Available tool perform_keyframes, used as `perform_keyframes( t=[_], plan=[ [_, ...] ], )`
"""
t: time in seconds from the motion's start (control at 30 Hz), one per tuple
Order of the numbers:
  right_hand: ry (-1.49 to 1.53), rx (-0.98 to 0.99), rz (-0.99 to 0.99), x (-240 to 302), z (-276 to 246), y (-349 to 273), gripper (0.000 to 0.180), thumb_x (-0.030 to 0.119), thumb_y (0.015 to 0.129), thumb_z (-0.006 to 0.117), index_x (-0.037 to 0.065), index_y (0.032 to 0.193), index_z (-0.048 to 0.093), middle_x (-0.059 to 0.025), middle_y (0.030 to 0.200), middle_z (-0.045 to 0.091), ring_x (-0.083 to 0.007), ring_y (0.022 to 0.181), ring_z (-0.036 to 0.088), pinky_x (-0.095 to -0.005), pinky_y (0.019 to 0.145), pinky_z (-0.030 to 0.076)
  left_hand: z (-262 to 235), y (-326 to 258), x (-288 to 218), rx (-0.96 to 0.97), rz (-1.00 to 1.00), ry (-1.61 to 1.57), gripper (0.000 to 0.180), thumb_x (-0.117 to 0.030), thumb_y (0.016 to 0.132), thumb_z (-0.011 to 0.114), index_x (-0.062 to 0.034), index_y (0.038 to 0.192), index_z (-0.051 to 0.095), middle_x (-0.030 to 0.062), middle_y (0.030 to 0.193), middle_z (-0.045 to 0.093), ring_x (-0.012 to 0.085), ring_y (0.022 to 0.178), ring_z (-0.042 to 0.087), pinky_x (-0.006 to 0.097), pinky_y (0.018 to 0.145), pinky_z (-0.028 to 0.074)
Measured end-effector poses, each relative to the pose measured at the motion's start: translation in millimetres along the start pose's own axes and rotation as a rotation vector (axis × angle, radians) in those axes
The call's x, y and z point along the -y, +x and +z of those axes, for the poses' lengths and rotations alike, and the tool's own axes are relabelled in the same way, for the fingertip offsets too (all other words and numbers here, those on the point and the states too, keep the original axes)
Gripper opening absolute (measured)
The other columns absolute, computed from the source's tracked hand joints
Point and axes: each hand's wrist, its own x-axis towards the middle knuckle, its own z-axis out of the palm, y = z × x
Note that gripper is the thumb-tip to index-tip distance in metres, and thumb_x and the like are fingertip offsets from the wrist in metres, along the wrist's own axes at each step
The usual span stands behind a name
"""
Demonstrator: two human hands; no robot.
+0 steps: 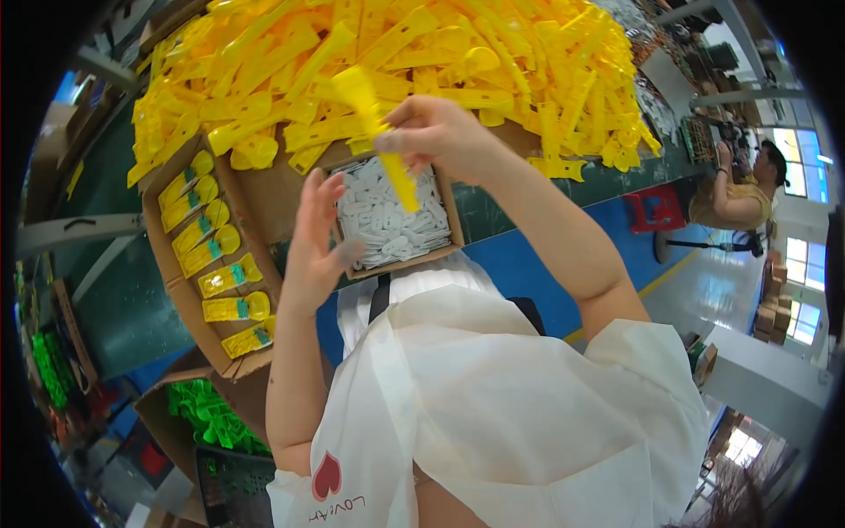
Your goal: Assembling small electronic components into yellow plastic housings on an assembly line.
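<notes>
Between the thumb and fingers of my right hand is a long yellow plastic piece with a wide, flared upper end. It hangs tilted over a small cardboard box filled with small flat white plastic pieces. Beside that box's left edge, my left hand is raised with fingers and thumb apart and nothing visible in it. A huge heap of similar yellow pieces covers the bench beyond both hands.
Left of my left hand, a cardboard tray holds a row of yellow pieces with green parts. Below it, a carton contains bright green pieces. Farther right are a red stool and a seated person at the bench.
</notes>
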Motion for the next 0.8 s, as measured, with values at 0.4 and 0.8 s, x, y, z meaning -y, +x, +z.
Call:
perform_keyframes(
  t=[0.4,0.8],
  plan=[
    [-0.748,-0.552,0.039,-125,-101,-31,0.017,0.018,0.073,0.056,0.004,0.080,0.061,-0.0143,0.078,0.061,-0.0297,0.074,0.059,-0.0363,0.067,0.047,17,-13,38,-0.288,-0.475,-0.916,0.039,-0.007,0.075,0.044,-0.0022,0.113,0.040,0.0078,0.091,0.047,0.0163,0.073,0.049,0.035,0.070,0.043],
    [-1.305,0.030,-0.238,-150,3,22,0.011,0.008,0.068,0.054,0.005,0.072,0.063,-0.0123,0.075,0.062,-0.0265,0.072,0.061,-0.0347,0.059,0.049,18,-45,95,-0.847,-0.617,0.509,0.025,-0.010,0.072,0.054,0.0028,0.093,0.049,0.0099,0.072,0.054,0.0193,0.065,0.053,0.029,0.061,0.042]
  ],
)
